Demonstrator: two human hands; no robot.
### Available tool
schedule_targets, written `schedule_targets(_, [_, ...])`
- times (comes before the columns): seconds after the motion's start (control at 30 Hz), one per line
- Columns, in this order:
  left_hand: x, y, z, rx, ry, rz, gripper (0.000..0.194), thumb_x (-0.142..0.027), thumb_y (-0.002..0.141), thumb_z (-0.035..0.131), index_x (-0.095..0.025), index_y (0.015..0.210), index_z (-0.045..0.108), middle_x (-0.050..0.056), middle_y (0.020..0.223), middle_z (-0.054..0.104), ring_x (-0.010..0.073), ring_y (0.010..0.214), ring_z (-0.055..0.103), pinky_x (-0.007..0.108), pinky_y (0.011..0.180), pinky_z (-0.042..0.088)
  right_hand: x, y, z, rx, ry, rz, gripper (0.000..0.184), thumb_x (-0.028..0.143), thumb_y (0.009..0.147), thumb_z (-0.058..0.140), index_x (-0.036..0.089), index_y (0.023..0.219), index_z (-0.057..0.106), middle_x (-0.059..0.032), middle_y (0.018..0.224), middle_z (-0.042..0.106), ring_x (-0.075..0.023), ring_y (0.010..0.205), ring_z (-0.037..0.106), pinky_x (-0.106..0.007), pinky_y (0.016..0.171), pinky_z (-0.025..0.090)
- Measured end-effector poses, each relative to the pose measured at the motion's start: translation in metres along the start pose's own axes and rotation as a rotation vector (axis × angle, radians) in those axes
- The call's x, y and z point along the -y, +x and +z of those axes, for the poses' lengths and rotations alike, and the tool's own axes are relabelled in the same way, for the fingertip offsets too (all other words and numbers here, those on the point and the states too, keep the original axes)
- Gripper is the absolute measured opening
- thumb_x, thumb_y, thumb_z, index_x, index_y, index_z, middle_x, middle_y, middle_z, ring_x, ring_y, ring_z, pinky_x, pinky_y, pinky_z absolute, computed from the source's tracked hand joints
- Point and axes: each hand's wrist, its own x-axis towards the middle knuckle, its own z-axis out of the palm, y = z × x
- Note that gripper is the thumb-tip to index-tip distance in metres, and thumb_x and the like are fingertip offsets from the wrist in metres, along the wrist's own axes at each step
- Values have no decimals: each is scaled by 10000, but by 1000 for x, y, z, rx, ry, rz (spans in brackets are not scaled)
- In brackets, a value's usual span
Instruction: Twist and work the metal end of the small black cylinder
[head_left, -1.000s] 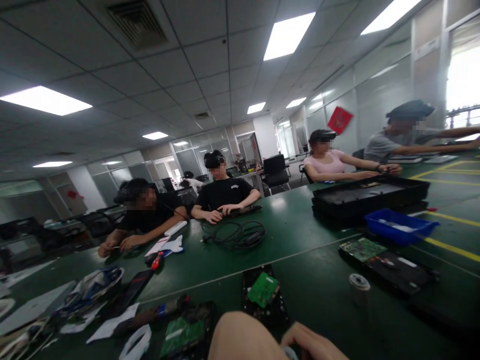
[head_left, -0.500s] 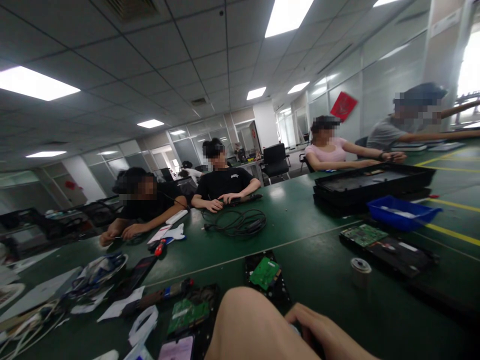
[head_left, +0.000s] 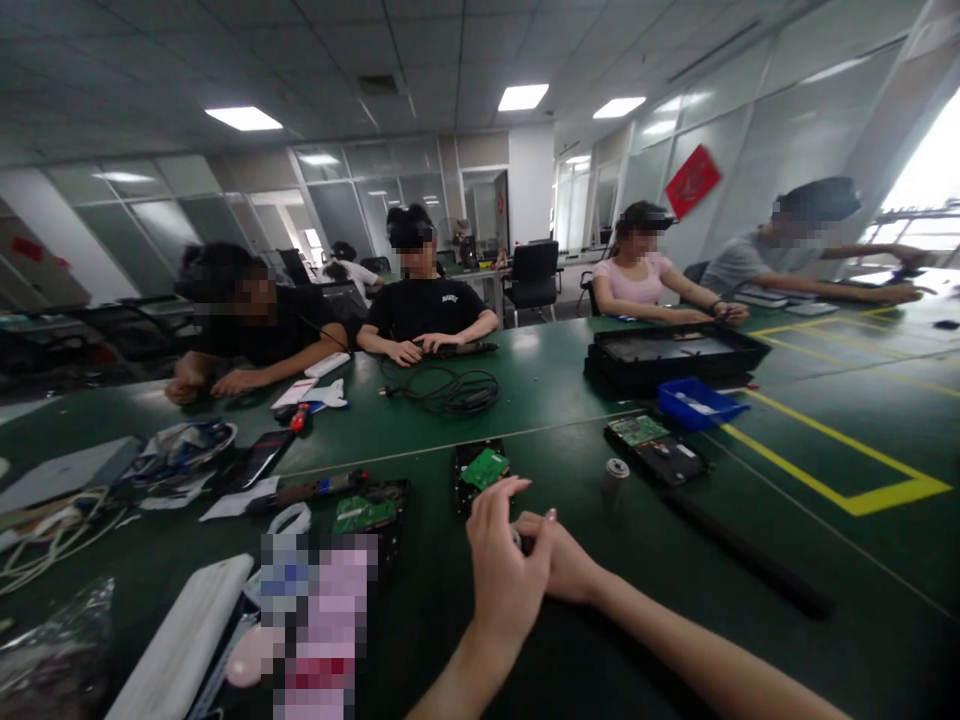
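In the head view my left hand (head_left: pixel 504 555) is raised over the green table (head_left: pixel 675 640), its fingers bent toward the thumb. My right hand (head_left: pixel 568 566) meets it from the right, fingers curled behind the left thumb. A sliver of something small and greyish shows between the two hands, too hidden to name. Just beyond my fingertips lies a black hard drive with a green circuit board (head_left: pixel 484 467). To the right stands a small cylinder with a silvery top (head_left: pixel 617 470). Another drive with a green board (head_left: pixel 366 514) lies to the left.
A dark electric screwdriver (head_left: pixel 315 490), a long white object (head_left: pixel 184 635) and cables (head_left: pixel 56 535) lie left. On the right are a board-bearing drive (head_left: pixel 664 450), a blue bin (head_left: pixel 699 405), black trays (head_left: pixel 675 360) and a black bar (head_left: pixel 750 555). Several people sit across.
The camera has levelled and tipped downward, showing more of the table. My hands and forearms now appear farther up in view; the left fingers, hidden before, are visible.
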Motion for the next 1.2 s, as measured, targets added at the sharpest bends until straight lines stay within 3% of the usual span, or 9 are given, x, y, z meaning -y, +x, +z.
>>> schedule_targets(0.1, [35, -28, -13, -11, -23, -127, 341, -258, 822, 643, -206, 1155, 590, 101, 1172, 641, 296, 1125, 587, 509, 1000, 427, -7, -1, 4, 128, -56, 29, 130, 173, 687, 760, 197, 796, 694, 25, 705, 639, -152, 652, 604, -266, 652, 469])
schedule_targets(0.17, [45, -46, -22, 16, -54, -157, 295, -300, 859, 611, -202, 1137, 605, 90, 1107, 685, 262, 1021, 656, 434, 914, 513, 6, -18, 12, 122, -101, 87, 144, 143, 693, 729, 188, 823, 688, 11, 740, 634, -176, 705, 598, -298, 696, 438])
schedule_targets(0.3, [37, -80, -33, -7, -88, -214, 218, -362, 874, 596, -203, 1004, 668, 73, 1027, 728, 248, 990, 684, 373, 874, 547, 44, -57, 32, 41, -184, 248, 163, 120, 795, 598, 183, 925, 673, -25, 807, 620, -200, 757, 582, -317, 702, 397])
schedule_targets(0.47, [26, -110, -43, -11, -119, -285, 181, -361, 865, 611, -220, 936, 699, 68, 1055, 734, 262, 1017, 682, 396, 902, 543, 68, -83, 41, 30, -245, 332, 262, 93, 771, 601, 200, 999, 673, -35, 827, 621, -211, 764, 581, -321, 701, 420])
schedule_targets(0.8, [10, -140, -69, 169, -169, -254, 101, -222, 856, 625, -236, 932, 690, 53, 1049, 727, 240, 1027, 674, 385, 920, 547, 78, -137, 31, 111, -360, 292, 332, 218, 839, 576, 211, 1170, 572, -80, 957, 637, -253, 812, 599, -383, 717, 470])
schedule_targets(1.0, [10, -139, -72, 189, -186, -261, 105, -185, 868, 622, -220, 946, 684, 49, 1057, 700, 218, 1047, 642, 381, 949, 505, 81, -123, 22, 219, -341, 255, 255, 230, 863, 537, 157, 1099, 600, -100, 966, 630, -254, 857, 595, -390, 747, 460])
schedule_targets(1.2, [6, -133, -79, 211, -127, -174, 114, -191, 880, 618, -237, 933, 708, 30, 1049, 707, 222, 1079, 603, 401, 971, 470, 79, -119, 23, 190, -262, 262, 249, 253, 846, 588, 201, 1088, 621, -71, 958, 609, -219, 835, 587, -344, 738, 464])
